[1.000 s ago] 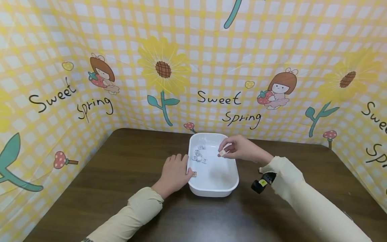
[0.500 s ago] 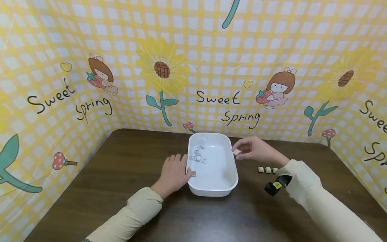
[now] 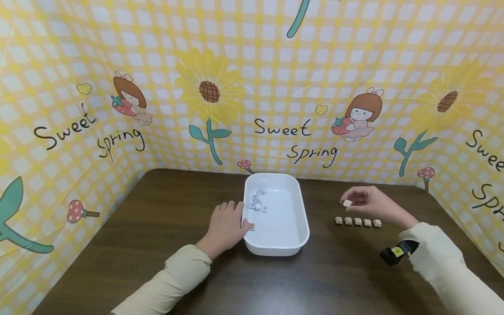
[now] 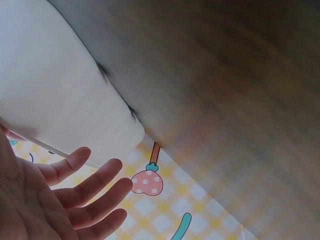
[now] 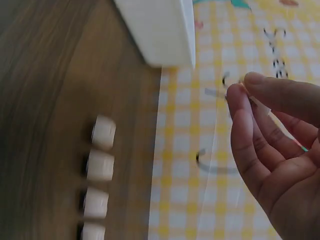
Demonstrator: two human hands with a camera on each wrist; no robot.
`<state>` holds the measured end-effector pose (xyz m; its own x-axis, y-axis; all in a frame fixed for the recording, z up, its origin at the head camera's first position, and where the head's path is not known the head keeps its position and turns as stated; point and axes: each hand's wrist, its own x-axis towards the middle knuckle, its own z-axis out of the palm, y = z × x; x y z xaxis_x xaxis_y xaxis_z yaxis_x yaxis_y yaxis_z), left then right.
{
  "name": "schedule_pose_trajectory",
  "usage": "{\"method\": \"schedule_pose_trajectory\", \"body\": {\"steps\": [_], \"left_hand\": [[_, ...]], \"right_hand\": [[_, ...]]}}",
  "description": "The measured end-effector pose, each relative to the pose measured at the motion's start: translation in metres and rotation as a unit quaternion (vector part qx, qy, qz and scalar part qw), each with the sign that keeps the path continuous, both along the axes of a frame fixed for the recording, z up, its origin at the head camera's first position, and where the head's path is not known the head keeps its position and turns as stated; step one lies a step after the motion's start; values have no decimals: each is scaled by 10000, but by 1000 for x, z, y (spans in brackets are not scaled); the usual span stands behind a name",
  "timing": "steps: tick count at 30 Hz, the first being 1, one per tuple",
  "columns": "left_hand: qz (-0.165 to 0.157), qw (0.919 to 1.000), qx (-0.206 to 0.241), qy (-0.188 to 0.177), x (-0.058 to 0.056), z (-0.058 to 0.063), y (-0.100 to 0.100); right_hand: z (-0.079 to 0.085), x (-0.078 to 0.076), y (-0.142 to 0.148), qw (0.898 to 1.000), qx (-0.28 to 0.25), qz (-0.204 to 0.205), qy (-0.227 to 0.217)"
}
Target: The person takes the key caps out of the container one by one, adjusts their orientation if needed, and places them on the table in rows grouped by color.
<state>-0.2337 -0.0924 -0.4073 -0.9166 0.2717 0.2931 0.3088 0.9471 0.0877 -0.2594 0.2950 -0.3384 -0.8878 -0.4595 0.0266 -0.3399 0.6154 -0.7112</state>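
A white plastic tub point(image 3: 277, 250) stands mid-table with several small white keycaps point(image 3: 257, 204) inside. My left hand point(image 3: 225, 227) rests against its left side, thumb over the rim beside a small orange-brown square piece point(image 3: 251, 226). In the left wrist view the left fingers point(image 4: 95, 182) are loosely bent and spread beside the tub wall. My right hand point(image 3: 372, 203) pinches a white keycap point(image 3: 347, 203) between thumb and fingertips, above the table right of the tub. Just below that hand lies a row of several cream keycaps point(image 3: 357, 222). The right wrist view mostly hides the held keycap behind fingertips.
The dark wooden table point(image 3: 177, 280) reaches back to a yellow checked cloth point(image 3: 275, 87) hung around it. A black strap with a small device point(image 3: 398, 253) is on the right wrist, close to the row.
My right hand has moved right, out from over the tub to above the keycap row, carrying the keycap. The row is now uncovered. My left hand stays at the tub's side.
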Motion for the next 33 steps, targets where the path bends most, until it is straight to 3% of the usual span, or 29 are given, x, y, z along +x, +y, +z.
{"method": "schedule_pose_trajectory", "body": {"steps": [7, 15, 24, 33], "left_hand": [[2, 10000, -9, -30, 1, 1, 0], [5, 10000, -44, -42, 1, 2, 0], [18, 9999, -47, -108, 1, 1, 0], [40, 9999, -51, -141, 1, 1, 0]], "right_hand": [[-10, 6, 45, 9979, 340, -513, 189], [-36, 8, 88, 9916, 581, -1147, 118], [-67, 7, 115, 9862, 1062, -1188, 446], [-78, 7, 120, 9890, 835, -1156, 382]]}}
